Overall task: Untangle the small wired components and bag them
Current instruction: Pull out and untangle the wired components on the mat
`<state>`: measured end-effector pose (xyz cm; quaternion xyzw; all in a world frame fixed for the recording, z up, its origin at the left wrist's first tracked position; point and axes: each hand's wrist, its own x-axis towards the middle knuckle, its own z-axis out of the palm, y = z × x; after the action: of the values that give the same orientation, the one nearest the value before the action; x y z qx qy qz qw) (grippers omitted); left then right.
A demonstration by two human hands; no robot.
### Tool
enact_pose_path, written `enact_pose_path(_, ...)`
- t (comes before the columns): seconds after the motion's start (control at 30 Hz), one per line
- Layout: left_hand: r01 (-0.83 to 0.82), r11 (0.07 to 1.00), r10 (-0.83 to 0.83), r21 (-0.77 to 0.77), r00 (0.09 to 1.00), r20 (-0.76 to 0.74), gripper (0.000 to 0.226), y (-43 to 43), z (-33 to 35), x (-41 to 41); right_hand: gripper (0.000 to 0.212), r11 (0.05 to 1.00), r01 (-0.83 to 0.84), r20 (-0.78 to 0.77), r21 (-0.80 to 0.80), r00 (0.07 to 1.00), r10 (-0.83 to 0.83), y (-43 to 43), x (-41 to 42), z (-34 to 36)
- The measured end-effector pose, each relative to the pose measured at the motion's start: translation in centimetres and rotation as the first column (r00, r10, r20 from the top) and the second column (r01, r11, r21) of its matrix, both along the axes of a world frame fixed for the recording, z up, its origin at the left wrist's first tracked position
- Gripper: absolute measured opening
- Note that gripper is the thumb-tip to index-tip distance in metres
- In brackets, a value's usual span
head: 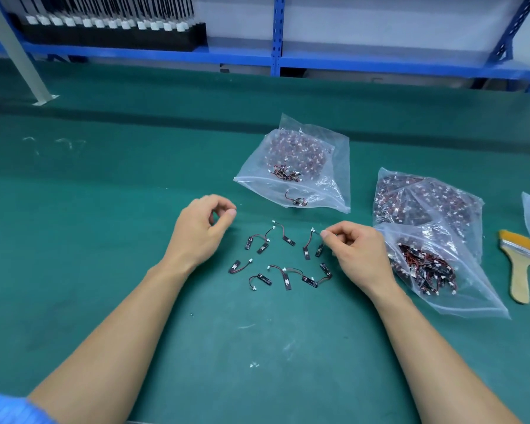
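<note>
Several small wired components [283, 260], each a black strip with a red-black wire and a white plug, lie spread out on the green mat between my hands. My right hand [357, 254] pinches the white plug end of one component [309, 242] whose strip hangs down to the mat. My left hand [201, 229] hovers left of the group with its fingers loosely curled and holds nothing. A clear bag [306, 166] with its mouth toward me lies just beyond, with a few components inside.
Two more clear bags full of components [426, 215] lie at the right, the nearer one [432, 270] open beside my right hand. A wooden-handled brush [519, 264] lies further right. Blue shelving [277, 56] lines the mat's far edge.
</note>
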<state>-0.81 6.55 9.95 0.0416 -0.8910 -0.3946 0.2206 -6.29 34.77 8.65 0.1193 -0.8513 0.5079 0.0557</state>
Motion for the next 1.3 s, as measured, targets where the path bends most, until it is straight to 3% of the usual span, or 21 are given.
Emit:
enact_pose_path(0.17, 0.226, 0.970, -0.215, -0.087, 0.968, 0.128, 0.007, 0.4, -0.3, 0.3, 0.020, 1.000, -0.013, 0.015, -0.011, 1.000, 0.013, 0.1, 0.0, 0.0)
enact_pose_path(0.27, 0.294, 0.941, -0.262, -0.169, 0.946, 0.191, 0.010, 0.2, -0.3, 0.2, 0.019, 1.000, -0.014, 0.020, -0.017, 1.000, 0.014, 0.1, 0.0, 0.1)
enact_pose_path(0.37, 0.270, 0.945, -0.236, -0.186, 0.953, 0.189, 0.009, -0.1, -0.3, 0.3, 0.014, 0.999, -0.029, -0.004, 0.031, 1.000, 0.029, 0.2, 0.3, 0.3)
enact_pose_path(0.53, 0.187, 0.958, -0.145, -0.216, 0.970, 0.196, 0.007, -0.9, -0.4, 0.4, 0.011, 0.933, -0.041, -0.059, 0.357, 0.996, 0.066, 0.6, 0.7, 0.6)
enact_pose_path(0.67, 0.155, 0.958, -0.133, -0.241, 0.986, 0.104, 0.006, -0.1, 0.1, 0.5, 0.012, 0.905, -0.034, -0.056, 0.423, 0.996, 0.064, 1.2, 0.7, 1.0)
enact_pose_path(0.77, 0.252, 0.918, -0.273, -0.305, 0.962, -0.027, 0.011, 1.9, 0.8, 0.6, 0.010, 0.900, -0.044, -0.046, 0.434, 0.996, 0.071, 1.2, 0.9, 1.2)
enact_pose_path(0.9, 0.391, 0.778, -0.416, -0.491, 0.907, 0.063, 0.032, 4.8, 1.0, 0.3, 0.009, 0.905, -0.053, -0.044, 0.423, 0.996, 0.079, 1.2, 1.0, 1.4)
enact_pose_path(1.03, 0.389, 0.660, -0.416, -0.643, 0.902, 0.118, 0.041, 5.8, 0.9, 0.2, 0.012, 0.918, -0.054, -0.053, 0.393, 0.995, 0.082, 1.2, 1.0, 1.3)
enact_pose_path(1.13, 0.399, 0.644, -0.388, -0.652, 0.906, 0.172, 0.043, 6.0, 0.8, 0.3, 0.019, 0.931, -0.026, -0.074, 0.365, 0.996, 0.057, 1.1, 1.0, 1.3)
enact_pose_path(1.3, 0.464, 0.704, -0.437, -0.538, 0.880, 0.187, 0.044, 5.4, 0.9, 0.9, 0.026, 0.921, -0.032, -0.064, 0.388, 0.996, 0.062, 1.2, 0.8, 1.3)
